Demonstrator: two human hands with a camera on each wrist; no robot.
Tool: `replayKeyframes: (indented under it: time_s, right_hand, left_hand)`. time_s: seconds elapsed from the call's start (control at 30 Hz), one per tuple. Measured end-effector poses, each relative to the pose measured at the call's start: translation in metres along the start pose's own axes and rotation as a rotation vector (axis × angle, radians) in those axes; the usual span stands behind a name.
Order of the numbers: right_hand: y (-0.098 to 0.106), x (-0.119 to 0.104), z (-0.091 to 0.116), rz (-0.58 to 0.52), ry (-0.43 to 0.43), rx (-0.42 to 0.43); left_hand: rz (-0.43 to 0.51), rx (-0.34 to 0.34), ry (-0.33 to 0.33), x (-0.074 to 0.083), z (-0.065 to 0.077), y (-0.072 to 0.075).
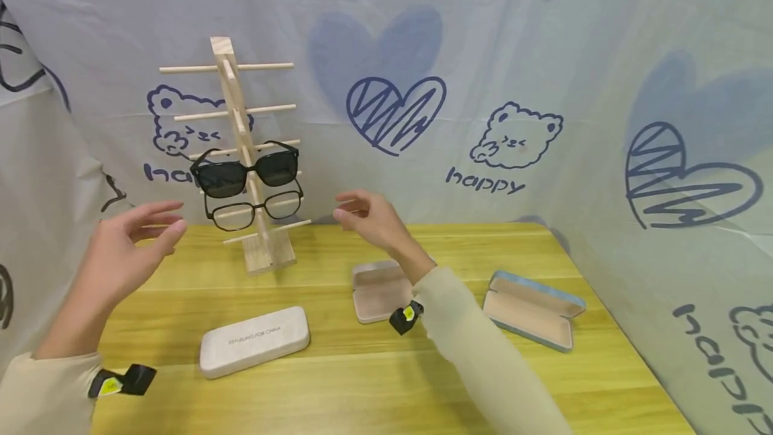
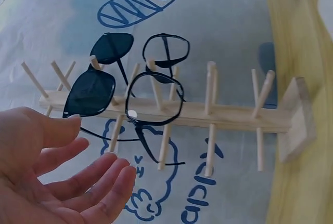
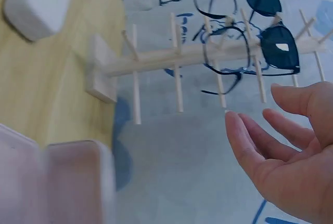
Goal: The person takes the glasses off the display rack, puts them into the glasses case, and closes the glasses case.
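Observation:
On the table stands a wooden eyewear rack (image 1: pixel 246 133) with several rows of pegs. Dark sunglasses (image 1: pixel 223 181) hang on its middle pegs. Right below them hang thin black-framed eyeglasses (image 1: pixel 258 206) with clear lenses. My left hand (image 1: pixel 129 244) hovers left of the rack, thumb and fingers spread apart and nothing between them. Across from it, my right hand (image 1: pixel 374 220) is held in the air to the right of the rack, also holding nothing. In the left wrist view, the left thumb overlaps the lower edge of the sunglasses (image 2: pixel 93 93); in the head view that hand is apart from them.
A shut white glasses case (image 1: pixel 255 342) lies in front of the rack. Behind the right forearm sits an opened case with a pinkish lining (image 1: pixel 377 301). Farther right is an opened blue case (image 1: pixel 531 314). A printed cloth (image 1: pixel 398 39) hangs behind the wooden table (image 1: pixel 362 381).

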State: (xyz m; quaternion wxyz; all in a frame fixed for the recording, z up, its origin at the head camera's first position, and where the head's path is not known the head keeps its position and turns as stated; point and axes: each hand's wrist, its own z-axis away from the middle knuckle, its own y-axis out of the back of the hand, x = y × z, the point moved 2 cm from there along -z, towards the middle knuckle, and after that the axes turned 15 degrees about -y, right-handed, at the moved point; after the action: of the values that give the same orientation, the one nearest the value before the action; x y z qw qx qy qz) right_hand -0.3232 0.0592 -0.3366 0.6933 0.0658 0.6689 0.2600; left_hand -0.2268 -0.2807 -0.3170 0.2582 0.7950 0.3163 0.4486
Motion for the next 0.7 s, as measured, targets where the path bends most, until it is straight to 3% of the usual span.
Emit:
replayKeyframes:
  time_s: [0.37,0.57,0.7]
  right_hand:
    - [0.011,-0.041,-0.017,-0.062,0.105,0.114]
    - [0.004,-0.051,-0.025,-0.066,0.102,0.089]
    - [-0.002,-0.055,-0.027,-0.056,0.101,0.074]
  left_hand:
    - [0.167,0.057,-0.009,0.013,-0.037,0.007]
    - [0.173,0.026,0.016,0.015,-0.044,0.004]
    - [0.178,0.058,0.035,0.015,-0.048,0.001]
